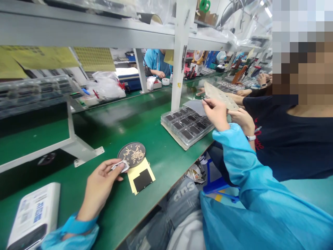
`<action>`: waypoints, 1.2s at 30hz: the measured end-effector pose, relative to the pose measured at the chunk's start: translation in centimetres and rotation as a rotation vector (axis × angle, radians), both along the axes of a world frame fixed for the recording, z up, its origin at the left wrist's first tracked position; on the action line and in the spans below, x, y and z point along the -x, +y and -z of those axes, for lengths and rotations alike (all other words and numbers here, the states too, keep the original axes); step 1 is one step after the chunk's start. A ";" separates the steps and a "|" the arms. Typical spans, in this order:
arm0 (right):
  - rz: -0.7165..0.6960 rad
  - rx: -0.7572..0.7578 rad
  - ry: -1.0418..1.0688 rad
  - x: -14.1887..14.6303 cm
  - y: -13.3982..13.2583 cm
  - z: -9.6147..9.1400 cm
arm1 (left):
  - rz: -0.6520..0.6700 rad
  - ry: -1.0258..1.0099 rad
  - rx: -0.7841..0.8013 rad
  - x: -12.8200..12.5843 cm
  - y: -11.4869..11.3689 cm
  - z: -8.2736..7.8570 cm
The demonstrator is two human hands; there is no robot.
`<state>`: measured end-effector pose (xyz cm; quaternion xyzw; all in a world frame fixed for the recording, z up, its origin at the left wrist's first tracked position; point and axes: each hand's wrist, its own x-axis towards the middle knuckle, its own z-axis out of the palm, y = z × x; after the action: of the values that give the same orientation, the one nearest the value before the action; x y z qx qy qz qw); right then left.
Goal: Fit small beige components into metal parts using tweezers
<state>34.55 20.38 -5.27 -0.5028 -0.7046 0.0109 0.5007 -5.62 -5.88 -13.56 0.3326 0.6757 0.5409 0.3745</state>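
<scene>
Has a white box near the left sleeve. Pinches a small white part in the left hand, at the edge of the round dish of pale bits, beside the yellow sheet. Farther out, by the clear tray, grips a slim dark tool in the right hand. Beyond, has a pale board in a co-worker's hands and, across the bench, a person in blue.

Bright, cool light fills the room, with a ceiling light glowing at 2 o'clock. Pale glare streaks the tabletop towards 10, and dark shade pools at 8. The dish looks fairly clear; plastic trays past 9 smear. The sleeve at 4 stretches wide; coarse blocks mask 2.
</scene>
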 end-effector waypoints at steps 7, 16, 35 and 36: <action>-0.096 -0.047 0.255 -1.7 -0.7 -4.8 | 0.022 0.042 0.031 0.1 -0.1 0.4; -0.095 -0.132 0.248 -1.8 -2.3 -6.5 | 0.023 0.227 0.079 -0.1 -0.3 0.7; 0.024 -0.377 0.128 -3.8 0.0 -8.7 | -0.014 0.268 0.046 -0.4 -0.5 0.1; 0.031 -0.384 0.120 -4.0 0.1 -8.5 | -0.013 0.266 0.037 -0.4 -0.4 0.2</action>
<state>38.54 20.50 3.25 -0.4074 -0.6550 -0.1014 0.6283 -5.22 -6.31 -13.74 0.3899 0.7315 0.4818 0.2842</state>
